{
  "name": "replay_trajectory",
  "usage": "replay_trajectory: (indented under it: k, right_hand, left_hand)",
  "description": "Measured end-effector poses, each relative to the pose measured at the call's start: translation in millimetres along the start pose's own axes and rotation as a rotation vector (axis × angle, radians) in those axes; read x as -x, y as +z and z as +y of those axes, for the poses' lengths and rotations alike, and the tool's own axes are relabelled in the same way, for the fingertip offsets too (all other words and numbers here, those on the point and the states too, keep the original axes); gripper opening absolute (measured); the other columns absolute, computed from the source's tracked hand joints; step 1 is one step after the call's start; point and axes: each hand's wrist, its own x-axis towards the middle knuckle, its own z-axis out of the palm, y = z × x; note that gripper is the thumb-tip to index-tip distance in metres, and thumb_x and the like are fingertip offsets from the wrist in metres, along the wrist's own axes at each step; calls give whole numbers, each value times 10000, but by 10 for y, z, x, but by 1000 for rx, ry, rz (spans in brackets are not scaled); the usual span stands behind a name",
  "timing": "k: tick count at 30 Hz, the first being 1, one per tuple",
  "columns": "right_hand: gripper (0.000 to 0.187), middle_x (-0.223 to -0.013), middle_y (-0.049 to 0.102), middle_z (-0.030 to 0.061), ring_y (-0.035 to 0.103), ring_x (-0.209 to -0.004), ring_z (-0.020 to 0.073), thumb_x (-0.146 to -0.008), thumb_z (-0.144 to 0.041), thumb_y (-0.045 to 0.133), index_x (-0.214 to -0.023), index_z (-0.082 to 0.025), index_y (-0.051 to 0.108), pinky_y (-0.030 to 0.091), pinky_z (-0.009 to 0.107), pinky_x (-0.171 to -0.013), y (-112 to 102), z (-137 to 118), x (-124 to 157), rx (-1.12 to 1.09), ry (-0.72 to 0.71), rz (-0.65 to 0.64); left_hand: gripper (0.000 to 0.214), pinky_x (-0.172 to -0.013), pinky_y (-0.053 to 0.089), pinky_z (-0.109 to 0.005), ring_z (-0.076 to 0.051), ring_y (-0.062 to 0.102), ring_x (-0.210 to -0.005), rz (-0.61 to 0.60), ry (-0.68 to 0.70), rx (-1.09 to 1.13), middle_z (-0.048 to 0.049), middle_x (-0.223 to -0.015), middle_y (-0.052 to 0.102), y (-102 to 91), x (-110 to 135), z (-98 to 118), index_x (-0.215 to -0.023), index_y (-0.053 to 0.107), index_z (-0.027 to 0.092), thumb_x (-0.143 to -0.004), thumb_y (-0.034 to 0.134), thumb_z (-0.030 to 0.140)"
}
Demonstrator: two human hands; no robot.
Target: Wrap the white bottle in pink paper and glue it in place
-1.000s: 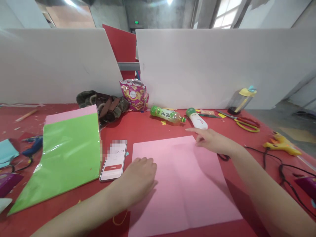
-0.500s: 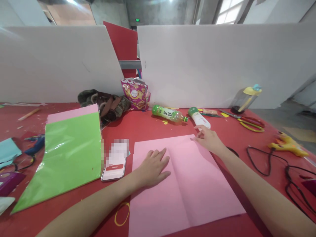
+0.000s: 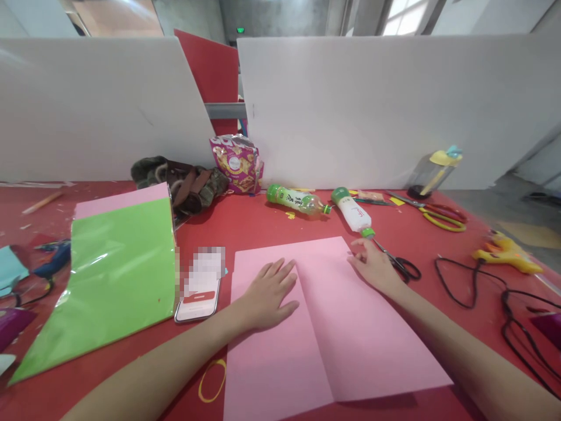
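A large pink paper sheet (image 3: 350, 339) with a lengthwise crease lies on the red table (image 3: 263, 228) in front of me. My left hand (image 3: 267, 292) rests flat on its left half, fingers stretched out beside the crease. My right hand (image 3: 372, 266) lies at the sheet's far right corner, fingers extended and touching the paper edge. Just beyond that hand lie small black-handled scissors (image 3: 401, 266) and a white glue bottle with a green cap (image 3: 353, 210).
A phone (image 3: 199, 295) lies left of the pink sheet, beside green and pink sheets (image 3: 114, 275). A green drink bottle (image 3: 295, 200), snack bag (image 3: 236, 164), red-yellow scissors (image 3: 440, 216), yellow glue gun (image 3: 504, 254), black cable (image 3: 482, 286) and a rubber band (image 3: 210, 380) are on the table. White boards stand behind.
My left hand slid forward onto the sheet and spread its fingers flat by the crease. My right hand drew back from near the glue bottle to the sheet's far corner, uncovering the black scissors.
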Motion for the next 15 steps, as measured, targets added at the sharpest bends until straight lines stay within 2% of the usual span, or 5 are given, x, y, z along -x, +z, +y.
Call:
replay_trajectory:
  k: [3, 6, 8, 12, 15]
  right_hand:
    - [201, -471, 499, -33, 521, -458, 179, -739, -305, 410, -891, -181, 452, 369, 278, -516, 48, 55, 44, 101, -127, 57]
    - [222, -471, 480, -28, 502, -441, 184, -773, -309, 368, -927, -171, 449, 360, 286, -499, 73, 107, 75, 129, -192, 43]
    - [224, -521, 521, -14, 532, -499, 187, -776, -309, 375, -949, -179, 436, 388, 297, -543, 66, 117, 77, 79, -168, 25]
    - [268, -669, 594, 3, 563, -552, 165, -761, -332, 427, -996, -203, 411, 439, 317, -610, 26, 91, 53, -91, -21, -27]
    - [367, -924, 599, 70, 585, -795, 194, -731, -360, 475, -1055, -199, 411, 449, 346, -716, 22, 67, 32, -142, -114, -52]
  left_hand:
    - [413, -1007, 212, -455, -318, 171, -1274, 12, -9, 5, -148, -1390, 239, 18, -3, 0, -1136, 435, 135, -818, 368, 391]
    - [406, -1000, 220, -455, -313, 181, -1271, 28, -5, 17, -141, -1388, 247, 30, -3, -3, -1123, 438, 147, -813, 377, 401]
    - [401, -1000, 217, -454, -308, 181, -1272, 34, 0, 23, -136, -1389, 247, 28, -3, -4, -1120, 434, 151, -811, 381, 402]
    - [403, -1003, 209, -448, -310, 184, -1270, 29, 6, 20, -143, -1388, 245, 23, -3, -6, -1117, 432, 146, -811, 378, 403]
    - [408, -1005, 204, -445, -311, 184, -1269, 30, 7, 7, -146, -1386, 247, 31, -5, -10, -1119, 431, 142, -810, 379, 403]
